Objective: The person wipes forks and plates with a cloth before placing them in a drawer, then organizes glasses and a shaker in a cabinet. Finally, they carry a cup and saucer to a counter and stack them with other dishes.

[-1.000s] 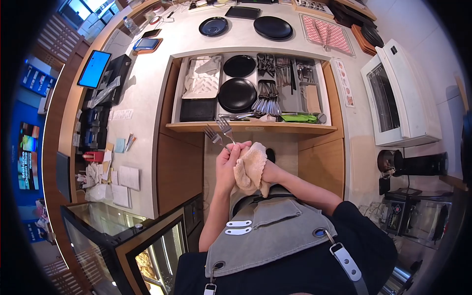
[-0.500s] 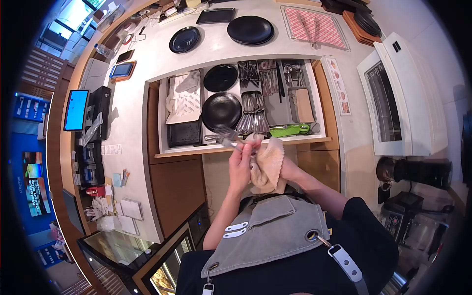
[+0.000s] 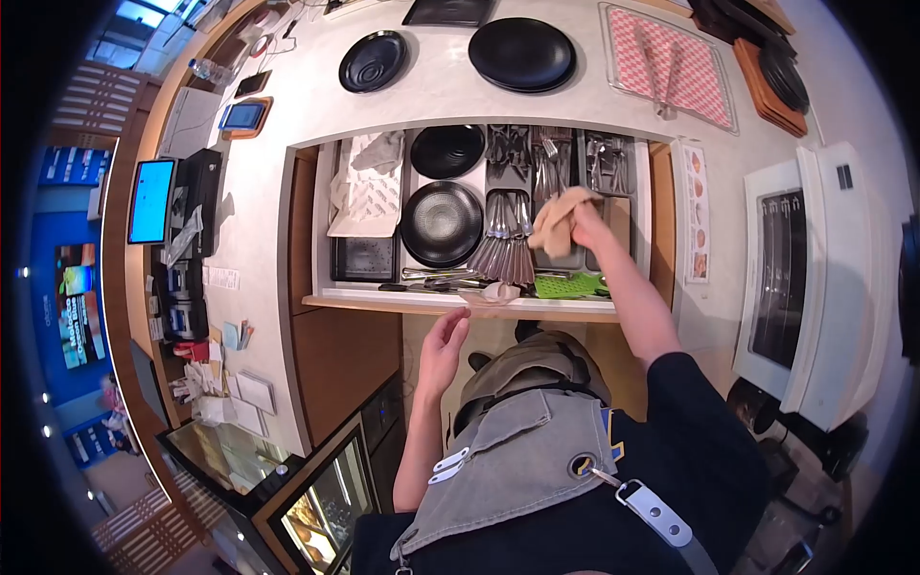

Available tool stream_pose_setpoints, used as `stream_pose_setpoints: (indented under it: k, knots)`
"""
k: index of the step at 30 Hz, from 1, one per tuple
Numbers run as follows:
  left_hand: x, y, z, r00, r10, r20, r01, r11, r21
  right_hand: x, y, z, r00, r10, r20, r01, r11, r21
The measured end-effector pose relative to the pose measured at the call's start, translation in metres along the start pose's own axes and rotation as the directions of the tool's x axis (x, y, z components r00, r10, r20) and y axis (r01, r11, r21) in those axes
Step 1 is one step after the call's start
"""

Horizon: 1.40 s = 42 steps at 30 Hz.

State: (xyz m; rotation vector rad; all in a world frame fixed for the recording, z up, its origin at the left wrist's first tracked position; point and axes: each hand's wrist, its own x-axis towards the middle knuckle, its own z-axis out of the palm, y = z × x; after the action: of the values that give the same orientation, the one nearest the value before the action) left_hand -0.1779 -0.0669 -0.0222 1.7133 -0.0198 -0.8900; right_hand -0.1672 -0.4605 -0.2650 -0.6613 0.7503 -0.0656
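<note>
My right hand (image 3: 587, 228) reaches over the open drawer (image 3: 565, 306), its fingers closed on a tan cloth (image 3: 561, 218). The cloth hangs above the cutlery compartments and covers part of them. Just beyond it, a fork (image 3: 550, 149) shows among other forks; whether my right hand touches it is hidden. My left hand (image 3: 444, 347) is held in front of the drawer's front edge, fingers extended, thumb apart and nothing in it. Near that hand, a crumpled pale piece (image 3: 498, 293) lies at the drawer's front edge. A fan of long-handled cutlery (image 3: 502, 251) sits left of the cloth.
Black plates (image 3: 442, 225) and a paper-lined tray (image 3: 364, 196) fill the drawer's left side. A green item (image 3: 569, 286) lies at its front. On the counter are a black plate stack (image 3: 522, 55) and tongs on a checkered tray (image 3: 621, 48). A white oven (image 3: 815, 278) stands right.
My hands were together in front of the drawer with the cloth and blurred cutlery. The right has moved forward over the drawer with the cloth; the left has separated and is now empty.
</note>
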Motion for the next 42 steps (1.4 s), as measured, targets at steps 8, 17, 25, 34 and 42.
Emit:
stream_pose_setpoints:
  k: [8,17,25,34,42]
  knots:
    - [0.000,-0.013,0.014,0.997,-0.040,-0.059,0.036,0.997,-0.070,-0.005,0.000,0.038,0.992,-0.083,-0.099,0.089,0.994,0.059]
    - [0.025,0.005,0.013,0.997,-0.003,0.071,0.003,1.000,-0.004,-0.024,0.036,-0.004,0.996,0.020,-0.092,0.004,0.965,0.263]
    - [0.041,0.014,-0.004,0.982,0.017,0.187,-0.017,1.000,-0.001,-0.070,0.011,0.013,0.998,-0.004,-0.058,0.000,0.997,-0.078]
    - [0.070,0.057,-0.059,0.748,0.283,0.600,-0.378,0.925,0.034,-0.216,0.054,0.140,0.920,-0.391,-0.028,0.359,0.869,-0.339]
    - [0.129,0.056,-0.141,0.687,0.462,0.562,-0.379,0.886,-0.265,-0.215,0.123,0.296,0.729,-0.654,0.203,0.517,0.331,-0.790]
